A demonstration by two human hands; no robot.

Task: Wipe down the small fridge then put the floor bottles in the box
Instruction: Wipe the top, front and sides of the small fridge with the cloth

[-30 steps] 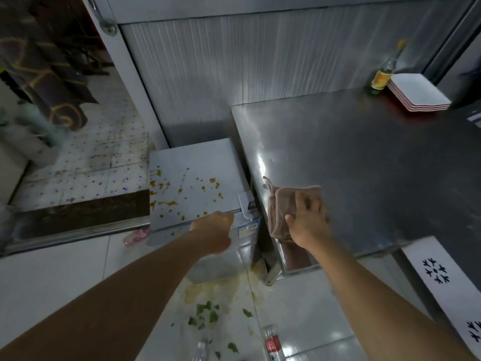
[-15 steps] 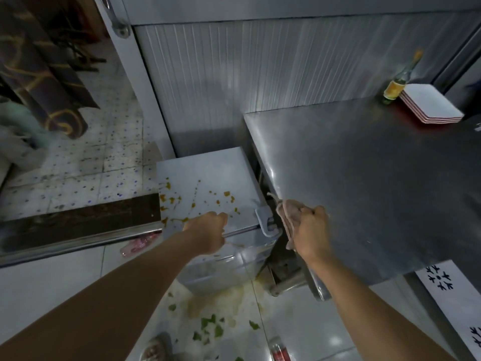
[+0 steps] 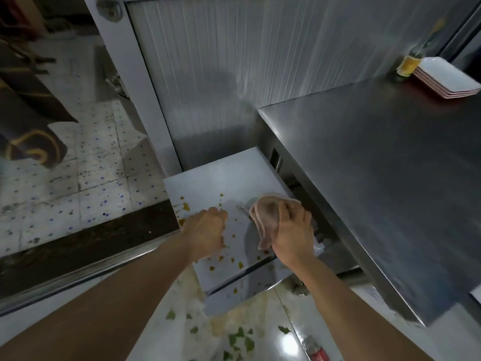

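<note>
The small white fridge stands low between a steel wall and a steel counter, its top spattered with orange-yellow stains. My right hand grips a bunched pinkish-brown cloth and holds it on the right side of the fridge top. My left hand rests curled on the fridge top near its left front part, holding nothing that I can see. A bottle with a red label lies on the floor at the bottom edge. No box is in view.
The steel counter fills the right side, carrying a bottle of yellow liquid and stacked white plates at its far corner. Green leaf scraps and a yellowish spill lie on the white floor tiles in front of the fridge. A raised threshold runs left.
My right hand has carried the cloth from the counter edge over onto the fridge top. My left hand has shifted from the fridge's front edge onto its top. The view has moved closer.
</note>
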